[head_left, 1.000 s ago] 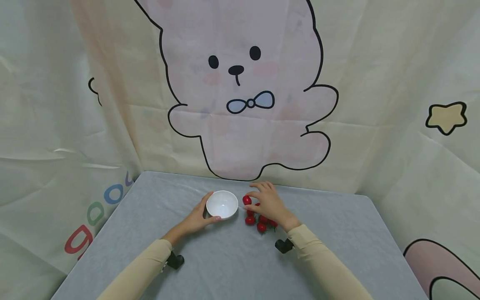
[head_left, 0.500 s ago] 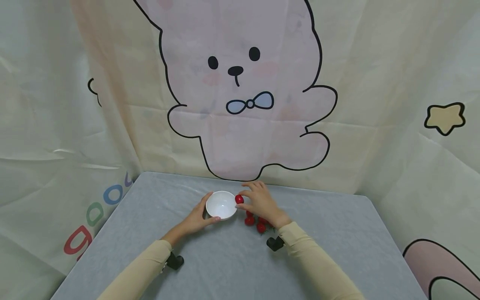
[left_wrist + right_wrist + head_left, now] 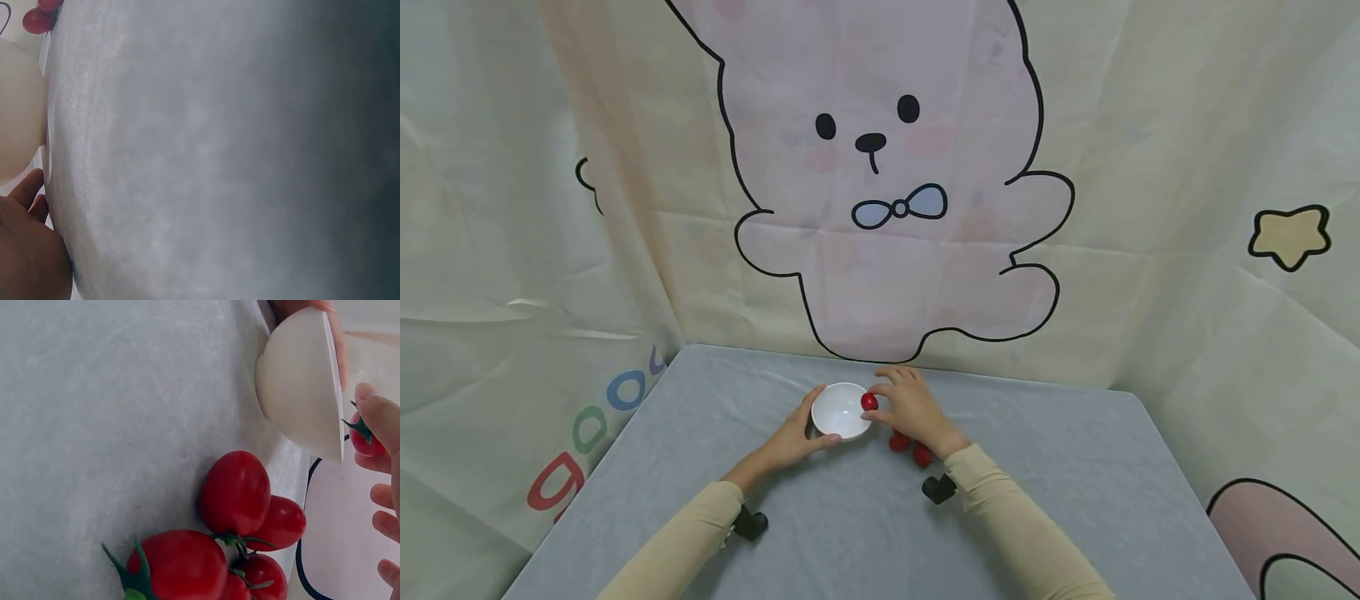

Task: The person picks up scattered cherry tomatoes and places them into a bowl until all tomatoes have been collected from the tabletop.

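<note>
A white bowl (image 3: pixel 837 414) stands upright on the table. My left hand (image 3: pixel 788 437) grips its left side, thumb at the front and fingers behind; in the left wrist view only part of that hand (image 3: pixel 31 250) shows, beside the bowl (image 3: pixel 19 112). My right hand (image 3: pixel 917 414) pinches a red cherry tomato (image 3: pixel 869 402) over the bowl's right rim. In the right wrist view this tomato (image 3: pixel 369 444) has a green stem and is held between thumb and fingers just past the bowl's (image 3: pixel 300 381) edge. The bowl's visible inside holds nothing.
Several more cherry tomatoes (image 3: pixel 235 494), with green stems, lie in a cluster right of the bowl, partly hidden under my right forearm in the head view. A grey cloth covers the table (image 3: pixel 820 533). A printed curtain (image 3: pixel 1150 208) hangs behind its back edge.
My right hand has moved left with the pinched tomato, from above the cluster to over the bowl's right rim. The left hand and the bowl have stayed in place.
</note>
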`<state>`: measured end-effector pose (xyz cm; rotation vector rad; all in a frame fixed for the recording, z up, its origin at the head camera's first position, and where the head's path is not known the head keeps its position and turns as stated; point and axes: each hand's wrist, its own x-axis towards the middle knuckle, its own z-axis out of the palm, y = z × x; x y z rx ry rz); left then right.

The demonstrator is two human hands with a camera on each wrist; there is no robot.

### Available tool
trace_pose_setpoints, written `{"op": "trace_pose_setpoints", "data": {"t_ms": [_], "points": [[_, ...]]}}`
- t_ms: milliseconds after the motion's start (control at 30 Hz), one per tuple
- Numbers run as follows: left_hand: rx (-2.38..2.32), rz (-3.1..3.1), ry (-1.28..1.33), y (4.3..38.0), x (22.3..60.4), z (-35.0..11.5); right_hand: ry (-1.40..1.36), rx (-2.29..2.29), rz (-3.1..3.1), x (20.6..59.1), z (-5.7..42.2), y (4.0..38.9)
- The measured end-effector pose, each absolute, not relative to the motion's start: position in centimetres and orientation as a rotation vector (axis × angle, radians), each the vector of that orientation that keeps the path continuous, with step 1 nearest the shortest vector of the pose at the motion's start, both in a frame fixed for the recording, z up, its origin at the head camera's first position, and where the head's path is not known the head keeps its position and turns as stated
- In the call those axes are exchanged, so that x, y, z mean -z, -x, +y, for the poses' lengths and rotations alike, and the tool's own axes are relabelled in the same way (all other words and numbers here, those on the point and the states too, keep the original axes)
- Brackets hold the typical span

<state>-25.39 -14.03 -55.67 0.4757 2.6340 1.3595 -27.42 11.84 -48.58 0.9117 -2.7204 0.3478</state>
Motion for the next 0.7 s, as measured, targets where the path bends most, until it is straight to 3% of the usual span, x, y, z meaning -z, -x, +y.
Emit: {"op": "trace_pose_setpoints", "data": {"t_ms": [700], "points": [[-1.354,2.639,-0.473,25.2,55.5,-14.0,-0.881,-0.379,-2.736,49.8,11.3,27.4]]}}
